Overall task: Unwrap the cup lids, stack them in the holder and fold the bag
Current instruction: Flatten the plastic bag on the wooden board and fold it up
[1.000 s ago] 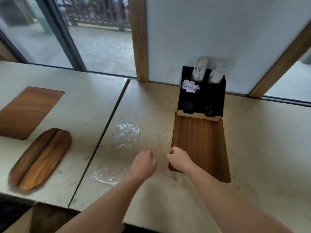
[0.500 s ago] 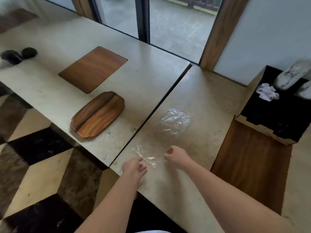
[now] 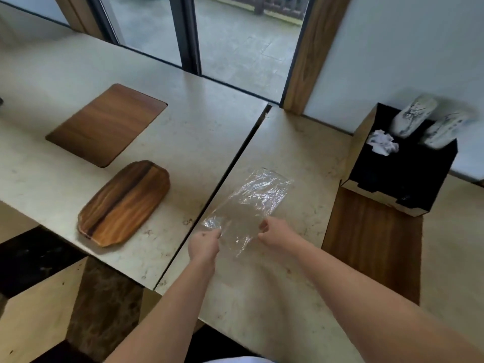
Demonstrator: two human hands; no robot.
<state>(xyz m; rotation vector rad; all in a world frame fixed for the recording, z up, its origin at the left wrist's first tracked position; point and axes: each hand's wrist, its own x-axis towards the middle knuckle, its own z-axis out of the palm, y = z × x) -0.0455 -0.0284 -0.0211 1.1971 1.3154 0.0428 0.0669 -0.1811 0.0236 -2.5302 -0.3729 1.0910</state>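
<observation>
Your left hand (image 3: 203, 246) and your right hand (image 3: 273, 231) each pinch the near edge of the clear bag (image 3: 248, 203), which stretches away from your fingers over the pale table (image 3: 301, 158).

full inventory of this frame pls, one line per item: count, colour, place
plastic bag: 1, clear, crinkled, on the right counter beside the seam, near edge pinched by both hands
holder: 1, black inside with tan sides, far right by the wall
cup stacks: 2, white with grey print, tilted in the holder's back slots
crumpled paper: 1, white, in the holder
wooden tray: 1, brown, left counter, near edge
wood inlays: 2, brown, one on the left counter, one in front of the holder
counters: 2, beige stone, meeting at a seam
left hand: pinches the bag's near left corner
right hand: pinches the bag's near right edge
</observation>
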